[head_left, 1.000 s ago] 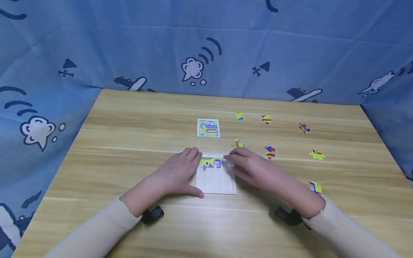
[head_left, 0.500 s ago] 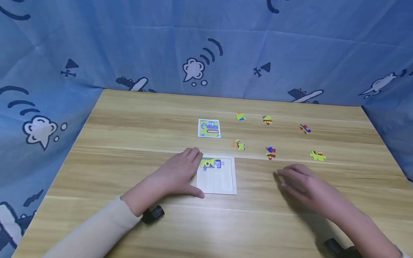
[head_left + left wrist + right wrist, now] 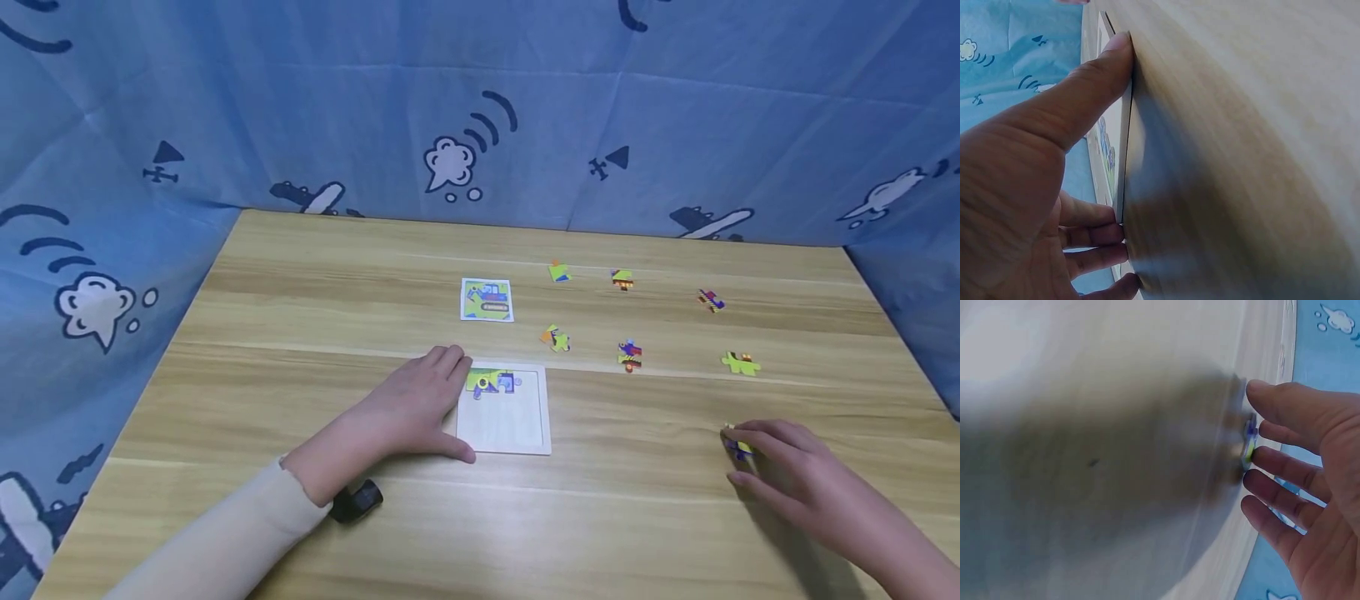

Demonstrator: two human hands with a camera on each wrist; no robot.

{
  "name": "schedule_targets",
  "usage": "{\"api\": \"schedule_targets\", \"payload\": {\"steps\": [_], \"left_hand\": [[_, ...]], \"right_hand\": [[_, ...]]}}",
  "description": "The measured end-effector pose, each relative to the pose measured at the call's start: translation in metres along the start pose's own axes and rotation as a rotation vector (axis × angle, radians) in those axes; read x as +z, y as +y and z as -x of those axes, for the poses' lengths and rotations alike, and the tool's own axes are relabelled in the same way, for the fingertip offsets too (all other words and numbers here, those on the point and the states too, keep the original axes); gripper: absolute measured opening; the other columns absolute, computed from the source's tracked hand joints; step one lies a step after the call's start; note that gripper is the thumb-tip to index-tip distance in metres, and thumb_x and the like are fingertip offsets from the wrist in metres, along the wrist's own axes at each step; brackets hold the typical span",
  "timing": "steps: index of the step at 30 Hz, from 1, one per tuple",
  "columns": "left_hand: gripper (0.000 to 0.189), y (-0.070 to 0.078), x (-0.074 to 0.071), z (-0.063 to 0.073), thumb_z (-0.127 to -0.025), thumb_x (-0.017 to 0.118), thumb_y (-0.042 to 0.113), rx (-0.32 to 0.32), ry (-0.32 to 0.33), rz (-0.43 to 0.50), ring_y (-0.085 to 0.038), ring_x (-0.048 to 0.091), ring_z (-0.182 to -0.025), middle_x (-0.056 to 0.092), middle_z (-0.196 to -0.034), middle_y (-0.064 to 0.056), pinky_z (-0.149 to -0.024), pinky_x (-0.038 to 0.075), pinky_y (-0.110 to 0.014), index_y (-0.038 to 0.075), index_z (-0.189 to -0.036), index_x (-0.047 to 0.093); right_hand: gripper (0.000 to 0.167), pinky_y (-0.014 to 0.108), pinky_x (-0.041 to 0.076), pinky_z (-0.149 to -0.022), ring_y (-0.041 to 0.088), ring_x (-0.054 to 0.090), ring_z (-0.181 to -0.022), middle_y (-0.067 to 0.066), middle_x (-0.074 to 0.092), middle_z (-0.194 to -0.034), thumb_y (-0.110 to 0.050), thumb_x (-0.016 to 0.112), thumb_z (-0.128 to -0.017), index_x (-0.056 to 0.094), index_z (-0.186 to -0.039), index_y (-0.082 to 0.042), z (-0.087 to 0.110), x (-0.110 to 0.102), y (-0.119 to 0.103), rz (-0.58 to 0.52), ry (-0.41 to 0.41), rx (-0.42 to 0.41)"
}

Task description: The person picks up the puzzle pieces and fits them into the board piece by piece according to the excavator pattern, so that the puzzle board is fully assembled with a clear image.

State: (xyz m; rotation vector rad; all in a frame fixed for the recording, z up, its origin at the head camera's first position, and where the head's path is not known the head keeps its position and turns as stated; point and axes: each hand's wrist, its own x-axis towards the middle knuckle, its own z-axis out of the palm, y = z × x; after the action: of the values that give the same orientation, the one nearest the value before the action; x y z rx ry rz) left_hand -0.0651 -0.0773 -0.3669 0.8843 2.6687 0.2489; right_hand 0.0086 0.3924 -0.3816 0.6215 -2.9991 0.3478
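Your left hand is on the tray, your right at a piece out to the right

Nearest you, a black wrist device (image 3: pixel 358 502) sits under your left sleeve (image 3: pixel 232 529), over the wooden table (image 3: pixel 570 533). Your right hand (image 3: pixel 798 471) is at a puzzle piece (image 3: pixel 741 447) lying on the wood; your thumb is apart from your fingers, and the piece is not clamped. A broad run of wood separates it from the tray (image 3: pixel 546 421), giving you room sideways. Your left hand (image 3: pixel 420 404) spans the tray's left edge, thumb at the near corner and fingers at the far one, spread apart; its near and right edges face wood. Joined pieces (image 3: pixel 491 382) fill its far left corner.

Beyond, the lime piece (image 3: pixel 741 364), the blue-and-red piece (image 3: pixel 629 356) and the orange-and-green piece (image 3: pixel 556 338) lie well apart. Farther on are the picture card (image 3: pixel 487 300), the striped piece (image 3: pixel 711 301), the yellow-and-red piece (image 3: pixel 622 279) and the green-and-blue piece (image 3: pixel 558 271). The table's far edge meets blue cloth (image 3: pixel 360 108)
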Motion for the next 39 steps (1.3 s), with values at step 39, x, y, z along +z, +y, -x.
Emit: {"api": "schedule_targets", "payload": {"steps": [39], "left_hand": [[0.121, 0.000, 0.000, 0.000, -0.074, 0.082, 0.074, 0.007, 0.006, -0.005, -0.031, 0.048, -0.137, 0.047, -0.151, -0.017, -0.120, 0.044, -0.046, -0.004, -0.156, 0.039]], "right_hand": [[0.034, -0.002, 0.039, -0.085, -0.025, 0.045, -0.103, 0.005, 0.073, -0.096, 0.003, 0.089, -0.073, 0.074, -0.102, -0.010, -0.005, 0.007, 0.011, -0.040, 0.230, -0.075]]}}
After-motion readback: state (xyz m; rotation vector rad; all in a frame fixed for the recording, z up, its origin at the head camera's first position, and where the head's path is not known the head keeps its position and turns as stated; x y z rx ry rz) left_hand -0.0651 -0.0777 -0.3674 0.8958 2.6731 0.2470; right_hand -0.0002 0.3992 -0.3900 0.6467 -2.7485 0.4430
